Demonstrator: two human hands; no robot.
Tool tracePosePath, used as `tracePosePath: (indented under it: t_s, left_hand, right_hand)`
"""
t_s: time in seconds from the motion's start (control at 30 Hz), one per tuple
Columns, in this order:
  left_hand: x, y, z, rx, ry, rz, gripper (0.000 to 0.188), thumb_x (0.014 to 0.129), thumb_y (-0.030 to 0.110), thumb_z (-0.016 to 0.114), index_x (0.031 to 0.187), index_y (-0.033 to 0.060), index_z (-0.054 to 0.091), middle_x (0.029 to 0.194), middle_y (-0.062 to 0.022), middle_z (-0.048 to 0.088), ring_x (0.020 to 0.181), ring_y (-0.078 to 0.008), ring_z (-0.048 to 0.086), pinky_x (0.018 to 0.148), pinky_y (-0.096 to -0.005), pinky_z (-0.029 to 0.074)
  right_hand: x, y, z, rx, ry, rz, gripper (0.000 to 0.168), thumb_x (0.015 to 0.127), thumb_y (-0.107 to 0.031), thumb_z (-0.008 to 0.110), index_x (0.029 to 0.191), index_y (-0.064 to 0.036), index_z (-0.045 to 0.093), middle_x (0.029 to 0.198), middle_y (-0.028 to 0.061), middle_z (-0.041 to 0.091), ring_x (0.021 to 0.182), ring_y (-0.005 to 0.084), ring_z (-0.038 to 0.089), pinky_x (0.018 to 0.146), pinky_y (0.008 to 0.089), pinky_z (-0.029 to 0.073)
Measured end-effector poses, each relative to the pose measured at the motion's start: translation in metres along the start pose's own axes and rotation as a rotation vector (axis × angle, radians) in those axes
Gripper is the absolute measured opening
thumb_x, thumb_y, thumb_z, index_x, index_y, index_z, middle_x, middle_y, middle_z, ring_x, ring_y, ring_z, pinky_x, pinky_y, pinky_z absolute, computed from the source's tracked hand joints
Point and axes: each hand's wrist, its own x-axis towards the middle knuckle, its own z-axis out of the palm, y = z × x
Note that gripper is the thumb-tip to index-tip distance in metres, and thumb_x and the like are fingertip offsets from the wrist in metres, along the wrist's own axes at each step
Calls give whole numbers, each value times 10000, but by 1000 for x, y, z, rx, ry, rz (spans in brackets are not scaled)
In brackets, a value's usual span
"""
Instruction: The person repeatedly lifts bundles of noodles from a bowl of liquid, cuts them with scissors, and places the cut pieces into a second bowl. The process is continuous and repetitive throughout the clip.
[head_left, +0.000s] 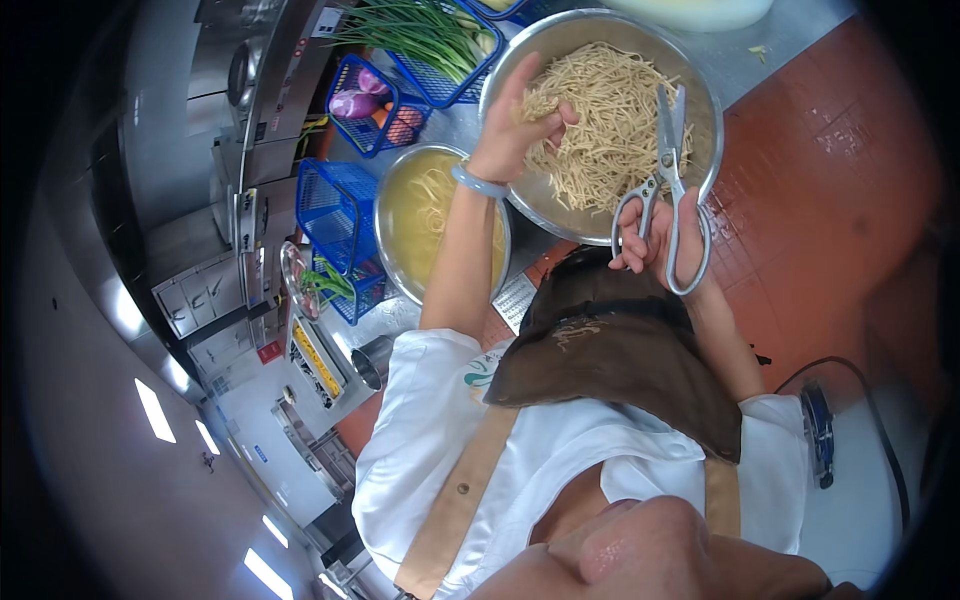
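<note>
My left hand (517, 131), a pale blue bangle (480, 182) at its wrist, is at the left side of a large steel bowl (712, 97). It holds a small bunch of pale beige strips (538, 105), noodles or shredded tofu, with one digit stretched out. A heap of the same strips (607, 127) lies in the bowl. My right hand (660, 236) is palm up at the bowl's near right rim, with its fingers in the handles of metal kitchen scissors (667, 154). The scissors' blades are slightly apart above the heap.
Below my left forearm stands a steel bowl (384, 247) of yellowish liquid with strips in it. Blue plastic baskets hold green onions (427, 34), red onions (354, 103) and leafy greens (328, 279); another blue basket (337, 210) stands between. A steel cup (371, 361) is farther left. Red tiled floor (825, 172) lies right.
</note>
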Motion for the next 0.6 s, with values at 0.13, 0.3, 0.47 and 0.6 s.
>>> tracePosePath:
  t_s: [0.13,0.3,0.47,0.6]
  left_hand:
    - [1,9,13,-41,-72,-89,852,809,-78,524,1519,153,112,850,-151,607,673,-149,542,576,-245,420]
    - [3,24,12,-16,-136,-168,894,730,-74,473,1519,140,111,764,-152,575,590,-140,494,522,-236,373]
    - [5,37,13,173,-179,-169,911,723,-74,476,1510,77,43,722,-128,578,567,-158,506,531,-263,414]
    - [4,43,8,212,-39,-73,897,719,-73,490,1507,68,84,717,-118,579,583,-154,522,533,-269,421]
  right_hand:
    - [-14,-9,-10,-258,2,123,894,803,-833,182,976,-13,494,679,-1,469,526,99,470,674,328,533]
    - [-18,-9,-16,-391,-86,304,819,819,-797,312,961,-14,504,670,6,457,578,109,491,681,287,512]
    - [-10,5,-10,-358,-139,305,811,811,-793,342,991,-18,500,713,14,469,620,120,510,708,298,495]
    - [-14,10,-17,-279,-255,360,853,790,-817,330,1056,-22,494,758,10,480,663,121,519,824,357,500]
